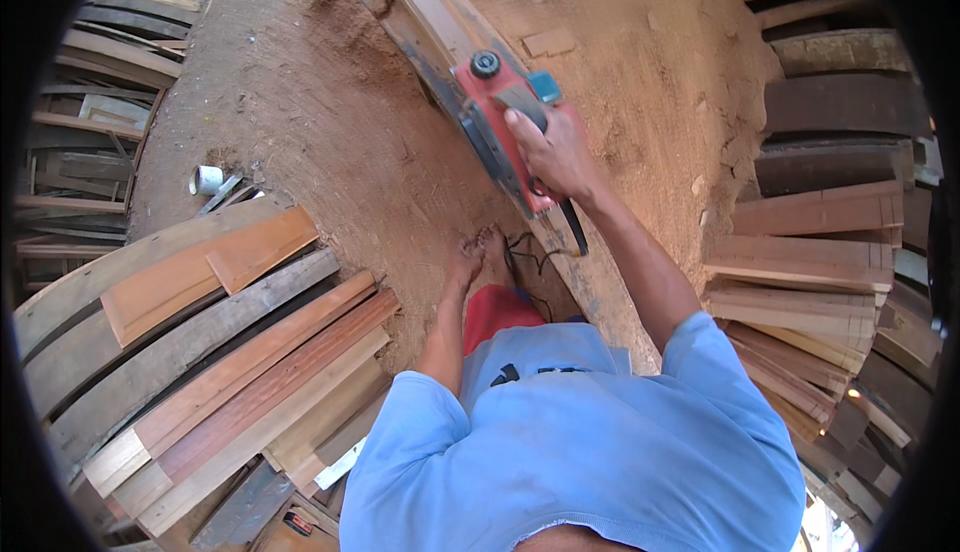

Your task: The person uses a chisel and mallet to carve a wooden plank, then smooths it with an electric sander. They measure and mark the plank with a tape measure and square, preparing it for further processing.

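Observation:
My right hand is wrapped round the dark top handle of a red electric planer, which has a black knob and a teal part. The planer rests on a long narrow board lying lengthwise on a weathered plank. A black cord hangs behind the tool. My left hand hangs low beside my bare foot, fingers loosely bent and apart, with no object visible in it.
Stacked boards and offcuts crowd the left; more boards line the right. A white cylindrical container lies beside scraps at left. Sawdust covers the dirt ground, with a small offcut right of the plank.

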`<act>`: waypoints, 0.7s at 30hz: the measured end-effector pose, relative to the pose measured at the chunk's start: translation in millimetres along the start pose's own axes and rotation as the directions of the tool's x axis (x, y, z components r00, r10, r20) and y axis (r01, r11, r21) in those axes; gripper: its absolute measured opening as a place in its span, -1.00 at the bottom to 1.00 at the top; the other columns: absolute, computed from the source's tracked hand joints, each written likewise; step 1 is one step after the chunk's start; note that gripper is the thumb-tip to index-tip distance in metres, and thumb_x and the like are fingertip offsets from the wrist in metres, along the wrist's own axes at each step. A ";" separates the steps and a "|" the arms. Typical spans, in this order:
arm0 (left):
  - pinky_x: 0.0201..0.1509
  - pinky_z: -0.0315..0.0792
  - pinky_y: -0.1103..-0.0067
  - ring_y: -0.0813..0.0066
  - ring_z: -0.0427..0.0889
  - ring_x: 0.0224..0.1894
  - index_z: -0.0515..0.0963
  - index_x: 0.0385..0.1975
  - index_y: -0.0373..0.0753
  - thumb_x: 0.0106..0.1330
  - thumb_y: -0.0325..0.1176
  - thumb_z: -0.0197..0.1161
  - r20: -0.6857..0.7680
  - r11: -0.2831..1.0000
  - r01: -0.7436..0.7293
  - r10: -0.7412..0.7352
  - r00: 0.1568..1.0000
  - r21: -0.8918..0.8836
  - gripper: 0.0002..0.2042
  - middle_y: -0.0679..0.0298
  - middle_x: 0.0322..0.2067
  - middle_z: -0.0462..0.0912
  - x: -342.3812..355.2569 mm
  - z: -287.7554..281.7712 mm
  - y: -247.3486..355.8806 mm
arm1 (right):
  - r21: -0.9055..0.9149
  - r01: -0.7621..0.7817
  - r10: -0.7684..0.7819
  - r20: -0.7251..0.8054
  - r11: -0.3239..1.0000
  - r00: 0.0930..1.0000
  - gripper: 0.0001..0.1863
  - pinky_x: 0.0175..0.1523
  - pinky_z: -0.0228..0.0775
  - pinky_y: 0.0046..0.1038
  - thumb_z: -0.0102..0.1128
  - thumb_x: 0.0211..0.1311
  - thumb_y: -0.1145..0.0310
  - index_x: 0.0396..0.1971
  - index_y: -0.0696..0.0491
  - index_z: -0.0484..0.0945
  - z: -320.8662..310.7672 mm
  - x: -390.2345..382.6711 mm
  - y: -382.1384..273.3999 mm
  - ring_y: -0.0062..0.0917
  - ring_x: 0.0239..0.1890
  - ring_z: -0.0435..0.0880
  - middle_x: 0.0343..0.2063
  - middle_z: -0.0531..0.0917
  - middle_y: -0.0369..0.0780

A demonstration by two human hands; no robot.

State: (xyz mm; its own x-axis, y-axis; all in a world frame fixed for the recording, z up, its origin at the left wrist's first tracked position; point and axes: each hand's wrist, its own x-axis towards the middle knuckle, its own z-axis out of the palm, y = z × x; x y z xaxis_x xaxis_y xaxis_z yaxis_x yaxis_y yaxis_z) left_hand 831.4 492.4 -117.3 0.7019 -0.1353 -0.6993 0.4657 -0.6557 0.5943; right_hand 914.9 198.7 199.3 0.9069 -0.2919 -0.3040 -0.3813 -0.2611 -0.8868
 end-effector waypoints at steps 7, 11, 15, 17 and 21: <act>0.18 0.43 0.46 0.30 0.58 0.12 0.43 0.18 -0.42 0.43 -0.25 0.25 -0.051 0.944 -0.100 0.088 0.995 -0.314 -0.56 0.08 0.04 0.63 54.5 -8.2 36.7 | 0.060 0.045 -0.046 0.024 0.997 0.999 -0.29 -0.22 0.46 -0.21 0.06 0.37 -0.21 -0.23 0.32 0.60 13.3 48.4 -7.2 -0.29 -0.42 0.67 -0.54 0.63 -0.01; 0.30 0.38 0.44 0.23 0.51 0.27 0.35 0.27 -0.49 0.46 -0.28 0.23 -0.008 0.916 -0.098 0.102 0.995 -0.389 -0.49 -0.04 0.20 0.55 60.0 -28.4 123.0 | 0.054 0.141 -0.135 -0.109 0.989 0.985 -0.40 -0.48 0.36 -0.45 0.12 0.37 -0.18 -0.52 0.14 0.53 15.2 84.2 -5.7 -0.63 -0.63 0.49 -0.70 0.49 -0.32; 0.42 0.25 0.39 0.15 0.41 0.36 0.25 0.35 -0.50 0.54 -0.20 0.08 -0.235 0.863 -0.241 0.147 0.961 -0.444 -0.45 -0.12 0.32 0.41 96.4 -34.5 155.6 | 0.077 0.110 -0.105 -0.056 0.991 0.993 -0.39 -0.47 0.38 -0.44 0.13 0.36 -0.19 -0.51 0.15 0.53 21.9 99.3 -32.1 -0.61 -0.64 0.52 -0.71 0.50 -0.31; 0.45 0.21 0.37 0.08 0.37 0.39 0.23 0.36 -0.51 0.57 -0.17 -0.01 -0.281 0.866 -0.267 0.154 0.947 -0.424 -0.44 -0.16 0.34 0.37 116.5 -39.7 183.9 | 0.054 0.136 -0.131 -0.084 0.989 0.988 -0.39 -0.47 0.39 -0.44 0.14 0.35 -0.19 -0.49 0.16 0.56 23.0 110.8 -34.3 -0.61 -0.64 0.53 -0.71 0.50 -0.30; 0.49 0.14 0.31 -0.05 0.30 0.44 0.18 0.39 -0.53 0.61 -0.13 -0.15 -0.339 0.873 -0.321 0.196 0.920 -0.367 -0.42 -0.24 0.36 0.32 152.1 -35.0 228.4 | 0.031 0.182 -0.176 -0.138 0.983 0.975 -0.37 -0.48 0.39 -0.44 0.14 0.35 -0.21 -0.39 0.17 0.63 22.4 132.6 -37.2 -0.61 -0.64 0.53 -0.71 0.51 -0.31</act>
State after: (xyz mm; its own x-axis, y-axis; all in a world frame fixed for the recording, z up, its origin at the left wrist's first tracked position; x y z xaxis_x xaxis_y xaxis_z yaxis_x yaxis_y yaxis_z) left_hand 1063.3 348.0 -74.0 0.9198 -0.0012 -0.3925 0.3790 -0.2567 0.8891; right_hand 1053.3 190.2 184.1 0.9264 -0.3652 -0.0922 -0.2043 -0.2815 -0.9375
